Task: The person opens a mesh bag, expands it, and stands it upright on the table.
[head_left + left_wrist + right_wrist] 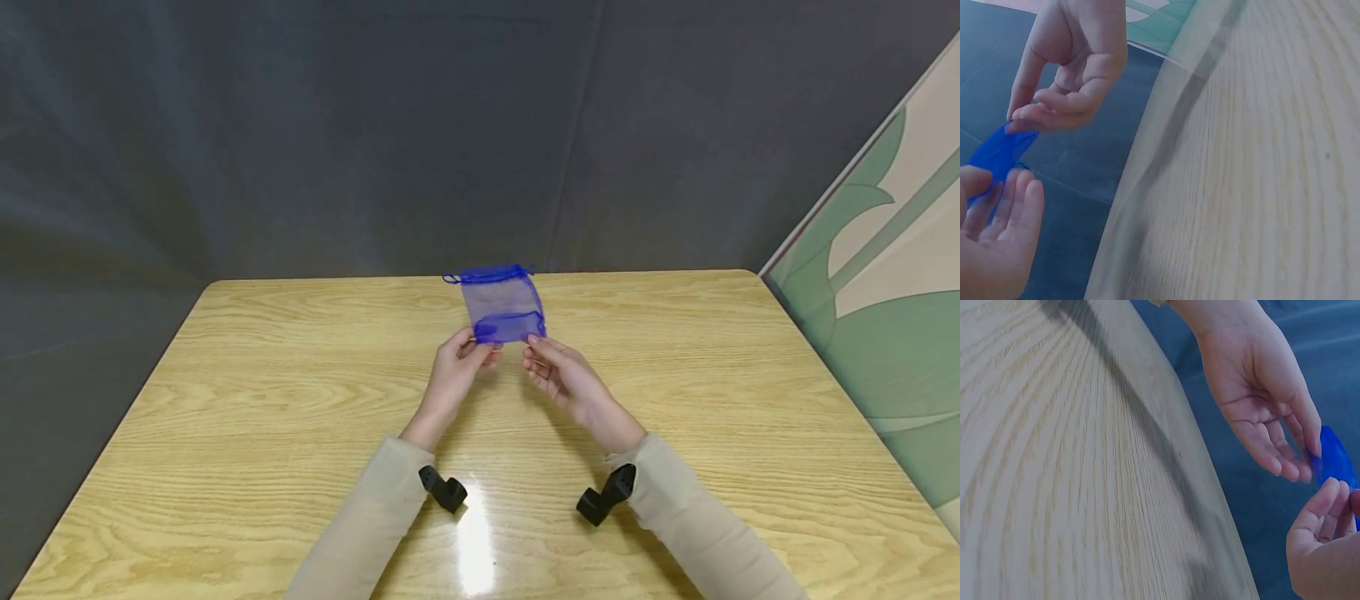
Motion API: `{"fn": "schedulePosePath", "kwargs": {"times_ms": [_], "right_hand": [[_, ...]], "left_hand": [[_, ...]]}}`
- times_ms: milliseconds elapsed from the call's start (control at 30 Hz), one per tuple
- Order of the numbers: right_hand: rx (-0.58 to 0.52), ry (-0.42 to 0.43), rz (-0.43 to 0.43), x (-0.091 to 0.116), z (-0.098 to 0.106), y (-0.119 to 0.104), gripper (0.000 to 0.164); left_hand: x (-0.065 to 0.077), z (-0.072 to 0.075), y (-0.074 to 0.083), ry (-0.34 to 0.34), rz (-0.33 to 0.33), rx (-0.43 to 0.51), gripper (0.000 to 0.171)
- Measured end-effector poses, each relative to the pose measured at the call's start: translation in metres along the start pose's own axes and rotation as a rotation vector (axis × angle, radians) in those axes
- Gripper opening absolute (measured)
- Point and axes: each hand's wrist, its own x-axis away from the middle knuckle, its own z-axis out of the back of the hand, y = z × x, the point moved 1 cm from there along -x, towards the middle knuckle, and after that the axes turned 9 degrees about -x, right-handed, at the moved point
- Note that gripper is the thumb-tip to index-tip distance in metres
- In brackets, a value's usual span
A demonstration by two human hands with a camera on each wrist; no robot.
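A blue sheer drawstring pouch [504, 302] is held up above the far part of the table, its drawstring end pointing away from me. My left hand [454, 371] pinches the near left corner between thumb and fingers. At the near right corner, my right hand [570, 383] pinches the fabric the same way. In the left wrist view, part of the blue pouch [999, 153] stretches between both hands. The right wrist view shows only a strip of the pouch [1335, 459] near the fingertips. A darker folded band crosses the pouch close to the hands.
The wooden table [262, 417] spreads out under both arms, with a bright light reflection near its front. A dark cloth [390, 142] hangs behind and to the left. On the right stands a panel [892, 292] with a green leaf pattern. Each wrist carries a small black camera mount.
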Motion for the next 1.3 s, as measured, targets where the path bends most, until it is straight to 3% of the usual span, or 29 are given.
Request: {"fn": "schedulePosePath", "kwargs": {"times_ms": [133,333,367,500,667,867,1067,1300], "right_hand": [[0.009,-0.036,-0.014,0.0,0.004,-0.002,0.029],[0.003,-0.091,-0.014,-0.002,0.012,-0.002,0.027],[-0.022,-0.141,-0.005,-0.007,0.019,0.001,0.023],[-0.108,-0.194,0.001,-0.008,0.024,0.004,0.013],[-0.284,-0.143,-0.043,-0.006,0.017,0.002,0.027],[-0.399,-0.123,-0.054,-0.008,0.013,0.003,0.032],[-0.429,-0.075,-0.022,-0.01,0.011,0.004,0.031],[-0.285,-0.057,0.02,-0.01,0.006,0.006,0.021]], "left_hand": [[-0.001,0.002,-0.002,-0.073,0.021,0.024,0.026],[-0.001,0.005,-0.003,-0.121,0.067,0.144,0.032],[-0.001,0.005,-0.002,-0.124,0.077,0.167,0.035],[0.0,0.006,0.002,-0.127,0.108,0.275,0.04],[-0.002,0.006,0.001,-0.087,0.115,0.386,0.036],[-0.005,0.006,-0.004,-0.077,0.113,0.37,0.031],[-0.002,0.005,-0.008,-0.156,0.196,0.33,0.03],[-0.001,0.002,-0.011,-0.199,0.207,0.295,0.037]]}}
